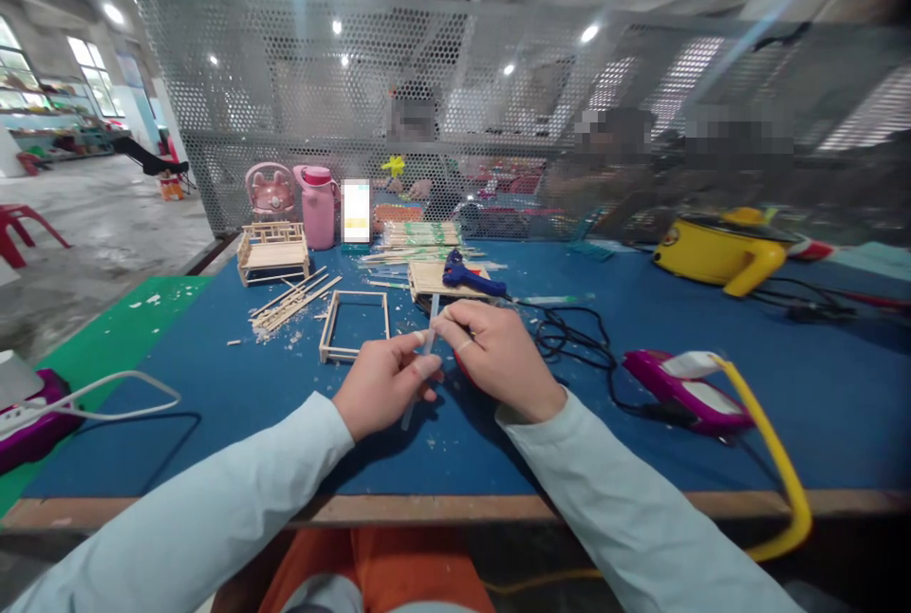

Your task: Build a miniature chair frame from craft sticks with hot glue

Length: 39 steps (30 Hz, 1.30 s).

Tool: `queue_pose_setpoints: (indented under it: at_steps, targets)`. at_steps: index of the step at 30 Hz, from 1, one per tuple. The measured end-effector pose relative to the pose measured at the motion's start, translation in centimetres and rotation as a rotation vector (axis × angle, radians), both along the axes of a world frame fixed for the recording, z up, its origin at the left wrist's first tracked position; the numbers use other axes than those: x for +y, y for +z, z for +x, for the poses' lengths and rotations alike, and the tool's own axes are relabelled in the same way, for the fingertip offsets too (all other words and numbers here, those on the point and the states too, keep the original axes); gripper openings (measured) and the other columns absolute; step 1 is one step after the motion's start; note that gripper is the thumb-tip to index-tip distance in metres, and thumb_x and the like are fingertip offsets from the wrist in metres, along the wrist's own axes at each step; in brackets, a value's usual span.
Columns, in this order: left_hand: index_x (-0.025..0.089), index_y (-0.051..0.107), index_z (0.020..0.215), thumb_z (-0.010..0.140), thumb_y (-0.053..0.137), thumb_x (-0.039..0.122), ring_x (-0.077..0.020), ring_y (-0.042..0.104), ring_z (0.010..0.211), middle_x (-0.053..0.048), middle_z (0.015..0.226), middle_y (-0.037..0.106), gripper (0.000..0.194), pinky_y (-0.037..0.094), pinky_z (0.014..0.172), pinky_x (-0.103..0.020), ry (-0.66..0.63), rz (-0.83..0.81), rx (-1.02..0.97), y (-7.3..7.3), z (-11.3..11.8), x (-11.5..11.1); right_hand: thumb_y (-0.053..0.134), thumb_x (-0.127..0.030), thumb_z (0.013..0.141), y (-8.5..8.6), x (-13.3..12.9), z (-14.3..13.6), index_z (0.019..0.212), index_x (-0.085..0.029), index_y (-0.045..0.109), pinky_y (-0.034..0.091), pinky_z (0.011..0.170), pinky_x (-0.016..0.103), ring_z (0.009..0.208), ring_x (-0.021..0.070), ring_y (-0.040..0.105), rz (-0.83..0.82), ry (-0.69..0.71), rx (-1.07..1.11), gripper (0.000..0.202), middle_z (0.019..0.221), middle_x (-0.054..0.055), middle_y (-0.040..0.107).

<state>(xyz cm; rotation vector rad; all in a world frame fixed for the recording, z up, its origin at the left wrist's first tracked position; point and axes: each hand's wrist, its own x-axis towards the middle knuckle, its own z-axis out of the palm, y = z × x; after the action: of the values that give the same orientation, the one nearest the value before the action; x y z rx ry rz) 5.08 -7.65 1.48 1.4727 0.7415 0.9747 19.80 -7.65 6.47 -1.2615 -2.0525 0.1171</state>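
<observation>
Between my two hands a translucent glue stick (435, 307) slants upright over the blue table mat (285, 442). My left hand (384, 383) pinches its middle between thumb and fingers. My right hand (494, 352) is closed around its upper part, with something red partly hidden under the palm. Just left of my hands lies a small wooden frame (354, 349). Beyond them a blue glue gun (466, 277) rests on a flat wooden piece (421, 279).
Loose sticks (293, 302) and a small wooden bench (274, 254) stand back left. A pink bottle (318, 213), a lit phone (356, 212) and stick bundles (421, 235) line the mesh screen (270, 101). Right are black cables (594, 333), a purple power strip (683, 395) and a yellow pot (712, 252).
</observation>
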Motion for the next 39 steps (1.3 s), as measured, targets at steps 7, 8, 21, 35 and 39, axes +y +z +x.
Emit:
queue_pose_setpoints:
  at_steps: [7,8,21,35,39]
  targets:
    - [0.013,0.06,0.099,0.077,0.059,0.032,-0.0071,0.059,0.049,-0.005,0.074,0.065,0.029,0.045,0.046,-0.015,-0.092,-0.273,-0.171,2.2,0.0,0.3,0.042,-0.033,0.082,-0.2,1.1,0.9,0.058,-0.018,0.042,0.032,0.053,0.022,0.053,0.0093,0.037,-0.1,0.015,0.273,0.028,0.055,-0.004,0.042]
    - [0.013,0.06,0.098,0.077,0.06,0.032,-0.0069,0.059,0.048,-0.004,0.072,0.065,0.028,0.045,0.046,-0.015,-0.09,-0.289,-0.192,2.3,0.1,0.4,0.042,-0.032,0.082,-0.4,1.2,0.7,0.058,-0.018,0.042,0.033,0.054,0.022,0.053,0.0097,0.038,-0.066,-0.008,0.256,0.028,0.055,-0.003,0.043]
    - [0.012,0.056,0.098,0.08,0.056,0.031,-0.0077,0.06,0.047,-0.004,0.061,0.064,0.026,0.044,0.044,-0.014,-0.062,-0.407,-0.275,2.3,-0.2,0.2,0.028,-0.036,0.089,0.9,3.4,5.7,0.063,-0.017,0.055,0.032,0.06,0.029,0.07,0.0198,0.054,0.168,-0.642,-0.284,0.043,0.07,0.013,0.062]
    - [0.016,0.05,0.091,0.073,0.059,0.034,-0.0097,0.06,0.052,-0.004,0.069,0.064,0.027,0.043,0.044,-0.016,-0.036,-0.375,-0.225,1.7,-0.1,0.3,0.052,-0.028,0.078,-1.4,0.8,4.5,0.102,-0.014,0.06,0.041,0.075,0.03,0.089,0.0232,0.058,-0.206,-0.383,-0.466,0.029,0.096,0.013,0.063]
    - [0.016,0.047,0.082,0.07,0.049,0.019,-0.0044,0.045,0.04,-0.001,0.066,0.061,0.013,0.026,0.032,-0.012,0.006,-0.357,-0.273,2.0,-0.1,0.3,0.052,-0.023,0.078,-2.8,1.3,5.7,0.115,-0.017,0.055,0.041,0.077,0.027,0.093,0.0208,0.059,-0.3,-0.232,-0.5,0.038,0.103,0.011,0.064]
